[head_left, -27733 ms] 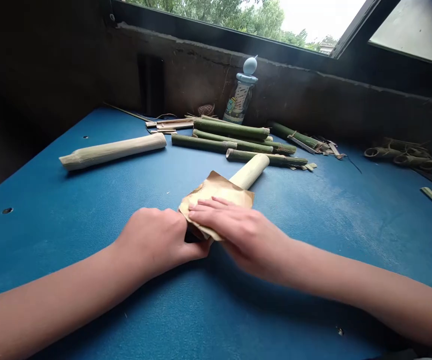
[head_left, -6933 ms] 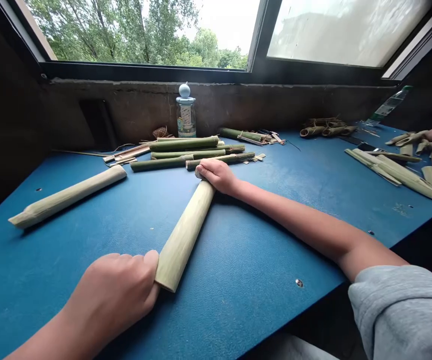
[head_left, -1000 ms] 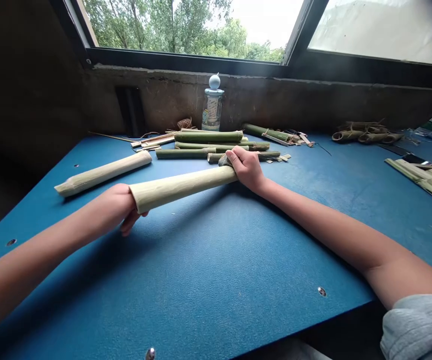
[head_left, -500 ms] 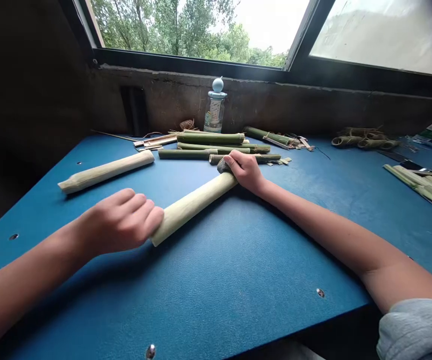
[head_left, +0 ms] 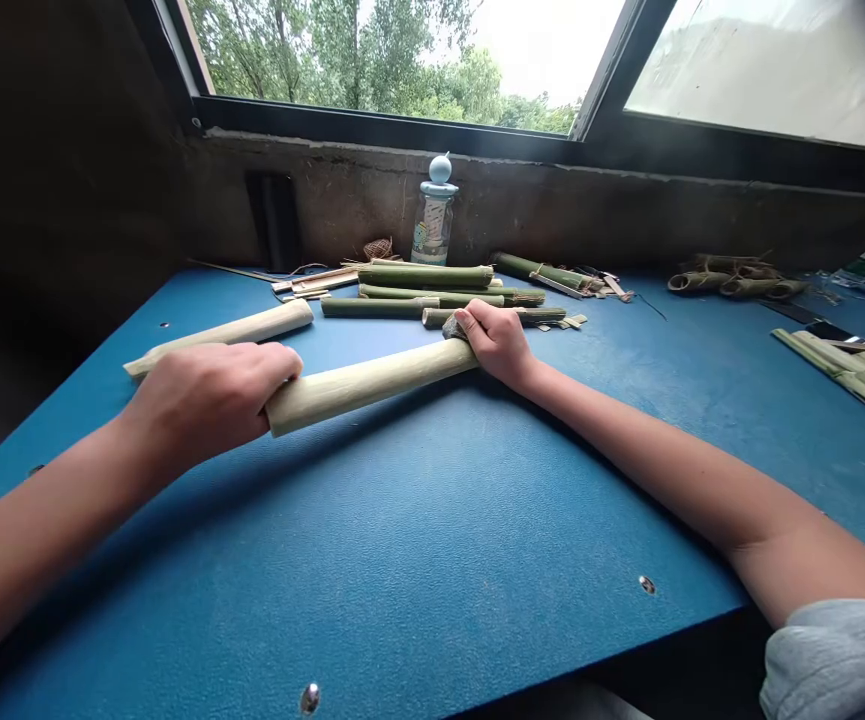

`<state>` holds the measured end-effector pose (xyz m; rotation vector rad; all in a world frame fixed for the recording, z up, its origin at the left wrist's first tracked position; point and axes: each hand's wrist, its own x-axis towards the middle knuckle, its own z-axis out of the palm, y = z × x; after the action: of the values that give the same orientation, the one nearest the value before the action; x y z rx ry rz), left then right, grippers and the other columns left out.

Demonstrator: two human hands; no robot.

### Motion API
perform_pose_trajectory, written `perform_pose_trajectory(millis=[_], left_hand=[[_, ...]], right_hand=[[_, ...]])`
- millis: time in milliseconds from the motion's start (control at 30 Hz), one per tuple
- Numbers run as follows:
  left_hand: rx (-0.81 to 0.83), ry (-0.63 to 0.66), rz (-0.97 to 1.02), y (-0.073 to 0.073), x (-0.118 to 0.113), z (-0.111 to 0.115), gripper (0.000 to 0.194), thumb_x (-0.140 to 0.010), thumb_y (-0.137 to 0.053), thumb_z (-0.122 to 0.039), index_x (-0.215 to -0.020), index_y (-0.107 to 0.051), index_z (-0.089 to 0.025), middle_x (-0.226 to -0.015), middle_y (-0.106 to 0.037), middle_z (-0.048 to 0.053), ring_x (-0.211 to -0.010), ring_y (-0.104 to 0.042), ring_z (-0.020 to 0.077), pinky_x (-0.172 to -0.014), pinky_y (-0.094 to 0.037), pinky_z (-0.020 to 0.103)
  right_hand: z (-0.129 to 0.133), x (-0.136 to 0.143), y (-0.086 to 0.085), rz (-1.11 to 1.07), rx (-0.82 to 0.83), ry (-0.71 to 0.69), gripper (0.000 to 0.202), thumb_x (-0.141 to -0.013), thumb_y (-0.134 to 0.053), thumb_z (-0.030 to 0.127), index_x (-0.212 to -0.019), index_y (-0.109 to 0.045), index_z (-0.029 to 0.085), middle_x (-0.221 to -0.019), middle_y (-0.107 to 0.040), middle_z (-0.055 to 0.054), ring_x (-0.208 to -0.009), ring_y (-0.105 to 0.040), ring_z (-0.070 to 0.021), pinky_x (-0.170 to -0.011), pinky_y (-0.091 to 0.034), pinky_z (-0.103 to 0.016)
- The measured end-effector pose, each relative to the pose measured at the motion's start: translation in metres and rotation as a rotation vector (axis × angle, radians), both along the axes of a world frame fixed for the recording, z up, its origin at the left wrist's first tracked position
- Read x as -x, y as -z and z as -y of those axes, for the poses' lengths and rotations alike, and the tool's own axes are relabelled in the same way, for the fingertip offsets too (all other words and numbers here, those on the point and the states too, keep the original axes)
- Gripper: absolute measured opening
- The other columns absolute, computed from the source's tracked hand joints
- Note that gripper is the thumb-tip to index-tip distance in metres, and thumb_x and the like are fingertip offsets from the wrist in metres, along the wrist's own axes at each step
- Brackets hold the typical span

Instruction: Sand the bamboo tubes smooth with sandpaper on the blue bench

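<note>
A pale peeled bamboo piece [head_left: 372, 382] stretches between my two hands, its near left end raised above the blue table [head_left: 432, 560]. My left hand [head_left: 214, 400] is closed around that left end. At the piece's far right end, my right hand [head_left: 496, 342] is closed on a dark, stone-like lump [head_left: 453, 327], pressed against the bamboo. Behind my left hand lies a second pale bamboo piece [head_left: 252, 326], partly covered by the hand.
Several green bamboo lengths [head_left: 424, 277] lie at the back, before a clear bottle with a blue top [head_left: 433, 222]. Farther right are a bundle of short tubes [head_left: 736, 284] and split strips [head_left: 844, 378]. A window [head_left: 402, 60] is above.
My left hand has moved up and to the left with the bamboo's near end, so the piece now lies at a flatter angle. My right hand has stayed nearly in place.
</note>
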<state>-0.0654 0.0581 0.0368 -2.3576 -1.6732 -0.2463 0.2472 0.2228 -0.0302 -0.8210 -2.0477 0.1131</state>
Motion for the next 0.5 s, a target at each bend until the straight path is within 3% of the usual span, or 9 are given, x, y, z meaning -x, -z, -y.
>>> perform_pose_trajectory(millis=[100, 167, 300, 367, 500], left_hand=[[-0.143, 0.282, -0.315, 0.002, 0.007, 0.0, 0.019, -0.083, -0.044, -0.018, -0.069, -0.056, -0.023, -0.066, -0.058, 0.0, -0.062, -0.045, 0.0159, -0.061, -0.028, 0.032], [-0.114, 0.331, -0.303, 0.006, 0.004, 0.001, 0.02, -0.081, -0.045, -0.018, -0.063, -0.052, -0.023, -0.06, -0.053, 0.0, -0.056, -0.04, 0.0158, -0.058, -0.027, 0.033], [0.282, 0.108, 0.158, 0.01, -0.013, 0.002, 0.018, -0.074, -0.046, -0.028, -0.057, -0.046, -0.021, -0.054, -0.048, 0.0, -0.052, -0.041, 0.0147, -0.055, -0.03, 0.031], [0.473, 0.003, 0.352, 0.009, -0.019, -0.001, 0.025, -0.078, -0.038, -0.03, -0.054, -0.04, -0.021, -0.047, -0.043, 0.0, -0.045, -0.04, 0.0136, -0.05, -0.033, 0.03], [0.711, -0.089, 0.529, 0.003, -0.015, -0.01, 0.032, -0.084, -0.018, -0.025, -0.053, -0.027, -0.024, -0.037, -0.032, 0.0, -0.034, -0.033, 0.0128, -0.041, -0.034, 0.029]], right_hand=[[0.001, 0.002, -0.001, -0.005, 0.019, -0.001, 0.051, -0.099, -0.036, 0.058, -0.063, -0.035, 0.022, -0.059, -0.045, 0.001, -0.055, -0.041, -0.0124, -0.057, -0.03, -0.028], [0.0, 0.003, -0.002, -0.01, 0.035, 0.002, 0.052, -0.098, -0.035, 0.061, -0.064, -0.035, 0.022, -0.059, -0.045, 0.001, -0.056, -0.042, -0.0126, -0.057, -0.03, -0.027], [-0.004, 0.001, -0.001, 0.018, 0.013, 0.004, 0.053, -0.098, -0.033, 0.063, -0.064, -0.036, 0.022, -0.059, -0.044, 0.001, -0.056, -0.041, -0.0128, -0.058, -0.031, -0.028], [-0.007, -0.002, 0.0, 0.019, -0.025, 0.014, 0.052, -0.098, -0.033, 0.061, -0.064, -0.035, 0.022, -0.059, -0.043, 0.001, -0.055, -0.039, -0.0127, -0.057, -0.031, -0.028], [-0.007, -0.006, 0.005, -0.003, -0.052, 0.035, 0.048, -0.1, -0.033, 0.056, -0.065, -0.034, 0.023, -0.058, -0.04, 0.002, -0.053, -0.037, -0.0128, -0.057, -0.029, -0.029]])
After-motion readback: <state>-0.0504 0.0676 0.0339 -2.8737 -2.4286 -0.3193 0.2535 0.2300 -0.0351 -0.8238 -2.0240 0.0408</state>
